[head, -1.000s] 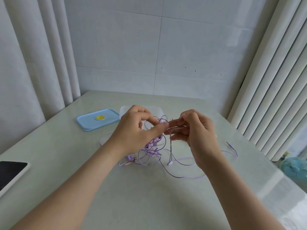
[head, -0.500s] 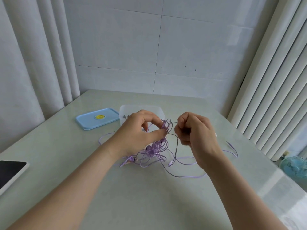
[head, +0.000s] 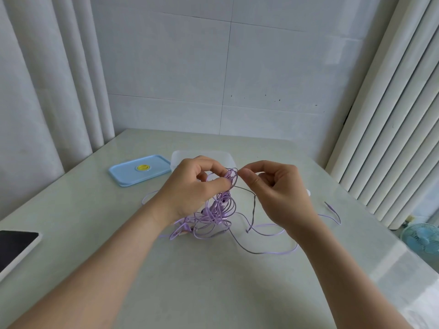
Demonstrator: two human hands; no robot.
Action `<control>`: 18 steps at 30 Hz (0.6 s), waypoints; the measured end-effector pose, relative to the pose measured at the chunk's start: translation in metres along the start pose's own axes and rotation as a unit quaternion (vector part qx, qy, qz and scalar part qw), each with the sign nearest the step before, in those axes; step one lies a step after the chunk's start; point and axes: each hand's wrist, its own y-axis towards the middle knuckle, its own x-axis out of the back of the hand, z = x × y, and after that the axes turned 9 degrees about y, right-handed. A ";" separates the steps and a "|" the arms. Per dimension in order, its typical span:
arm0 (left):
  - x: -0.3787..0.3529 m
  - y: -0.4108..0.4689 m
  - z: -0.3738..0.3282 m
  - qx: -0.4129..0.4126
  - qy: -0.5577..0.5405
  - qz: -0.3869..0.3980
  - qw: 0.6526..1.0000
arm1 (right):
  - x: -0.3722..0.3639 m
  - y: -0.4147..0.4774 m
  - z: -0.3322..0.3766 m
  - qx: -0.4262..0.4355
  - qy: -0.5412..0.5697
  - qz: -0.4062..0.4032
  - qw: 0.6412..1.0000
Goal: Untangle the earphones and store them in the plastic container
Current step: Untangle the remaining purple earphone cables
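Note:
Purple tangled earphones point(head: 213, 217) hang in a knot above the pale table, with loose loops of cable trailing on the surface to the right. My left hand point(head: 190, 191) pinches the top of the tangle between thumb and fingers. My right hand point(head: 273, 188) is just to its right, thumb and forefinger pinching a single strand at the top of the knot. The clear plastic container point(head: 180, 157) stands right behind my left hand, mostly hidden by it.
A light blue lid point(head: 133, 173) with a yellow smiley lies left of the container. A dark tablet point(head: 14, 245) sits at the table's left edge. Curtains hang on both sides, and a small fan point(head: 420, 238) stands on the floor at right.
My right hand has uncurled from a fist and moved up to the top of the knot, now pinching a strand beside my left thumb. The left hand keeps holding the tangle.

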 end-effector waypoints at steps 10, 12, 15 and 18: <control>0.003 0.000 -0.004 0.026 -0.047 0.014 0.998 | -0.004 -0.001 0.001 0.073 -0.067 0.014 0.995; 0.003 0.000 -0.004 0.031 -0.055 0.022 0.998 | -0.004 -0.001 -0.001 0.068 -0.067 0.009 0.995; 0.004 0.000 -0.004 0.042 -0.070 0.039 0.996 | -0.003 -0.002 -0.002 0.041 -0.042 0.025 0.998; 0.006 -0.001 -0.007 0.047 -0.084 0.055 0.994 | -0.003 -0.003 0.002 0.038 -0.022 0.047 0.998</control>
